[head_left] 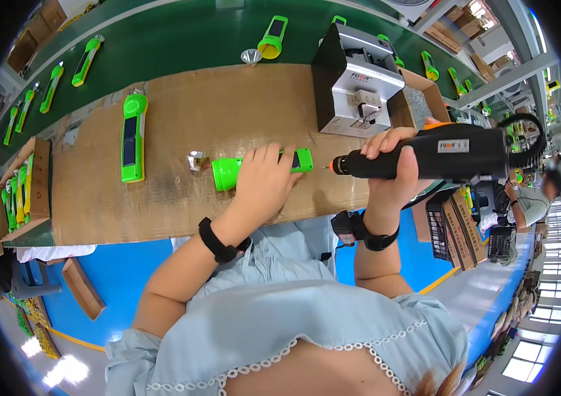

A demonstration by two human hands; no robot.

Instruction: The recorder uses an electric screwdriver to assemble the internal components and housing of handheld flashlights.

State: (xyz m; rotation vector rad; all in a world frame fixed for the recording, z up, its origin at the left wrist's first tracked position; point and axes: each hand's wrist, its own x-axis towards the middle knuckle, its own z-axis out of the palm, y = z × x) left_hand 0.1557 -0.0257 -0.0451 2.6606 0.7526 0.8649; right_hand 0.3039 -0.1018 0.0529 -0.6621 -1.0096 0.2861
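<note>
My left hand (266,178) is closed over a green flashlight body (227,173) that lies on its side on the cardboard. Its wide head points left, and a dark panel shows near its narrow right end. In my right hand (396,162) is a black electric screwdriver (452,153), held level. The orange-ringed tip with its thin bit points left, a short gap from the flashlight's right end. Just left of the flashlight's head sits a small shiny reflector (196,160). Another green flashlight (134,138) with a dark panel lies farther left.
A silver and black screw-feeder machine (359,86) stands at the back right beside a cardboard box of small metal parts (418,105). Several green flashlights lie on the green belt (181,39) behind. At the left, a box (41,181) holds more. A person (536,201) is far right.
</note>
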